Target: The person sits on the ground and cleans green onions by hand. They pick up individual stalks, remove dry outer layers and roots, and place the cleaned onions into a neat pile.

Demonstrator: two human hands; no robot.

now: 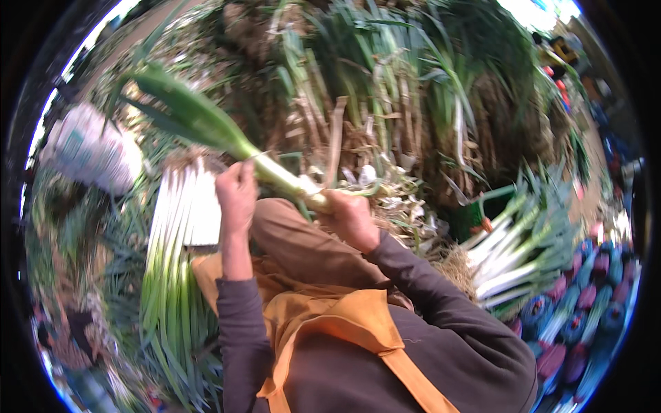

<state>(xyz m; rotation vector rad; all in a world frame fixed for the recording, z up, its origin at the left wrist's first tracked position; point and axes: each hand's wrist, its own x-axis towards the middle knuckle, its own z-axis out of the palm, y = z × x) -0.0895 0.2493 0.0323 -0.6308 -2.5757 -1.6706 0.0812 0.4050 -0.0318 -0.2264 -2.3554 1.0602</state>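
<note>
A thick leek (281, 175) lies slantwise in front of me, its green leaves up to the left and its pale end low at the right. My right hand (350, 219) is closed around the pale end. Farther up the stalk, my left hand (237, 191) has its fingers closed at the leek's near edge. Motion blurs the leaves, and what lies inside each grip is hidden. Beside my left forearm, a row of cleaned leeks (165, 234) rests with the root ends on a white board (204, 221).
A heap of untrimmed leeks (385, 82) stands ahead, with peeled scraps (406, 206) before it. White-stalked leeks (513, 241) lie at the right, beside patterned blue and pink cloth (571, 323). A white sack (96, 148) sits far left among loose leaves.
</note>
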